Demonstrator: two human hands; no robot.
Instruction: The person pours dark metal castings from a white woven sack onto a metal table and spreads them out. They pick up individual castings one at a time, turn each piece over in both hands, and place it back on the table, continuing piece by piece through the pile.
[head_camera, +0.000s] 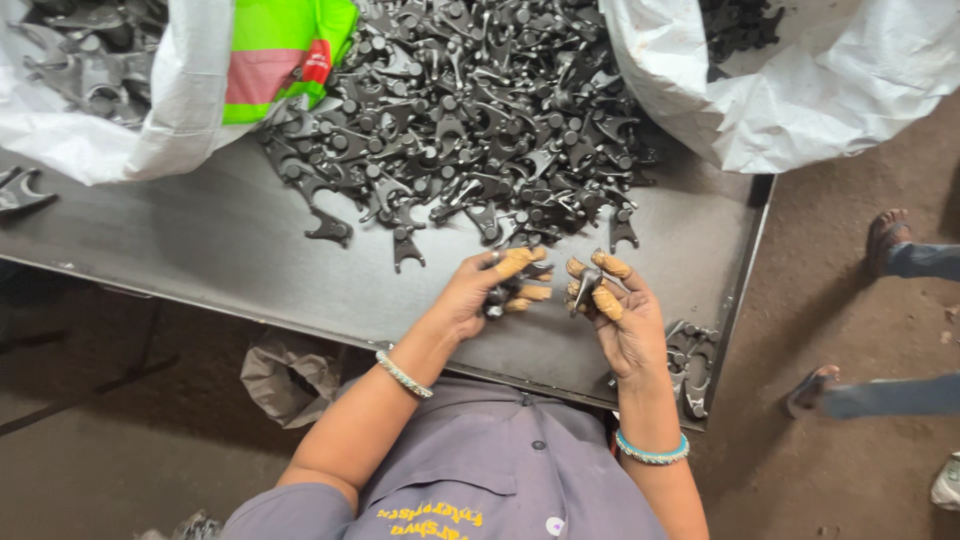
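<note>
Matt dark metal parts (470, 110) on smooth steel table (200, 250)

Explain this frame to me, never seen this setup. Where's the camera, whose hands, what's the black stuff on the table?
There is no machine here: one camera sits on a person's head and looks straight down, so you see their grey shirt at the bottom and their two bare arms reaching forward. The left hand and right hand meet over a dark metal table. The fingertips wear tan wraps. Each hand holds a small dark metal part; the right one's piece shows between the fingers. Behind them lies a big pile of black forked metal parts, with white sacks at both sides. A few more parts sit at the table's right corner. The sandalled feet at right belong to someone else.
</note>
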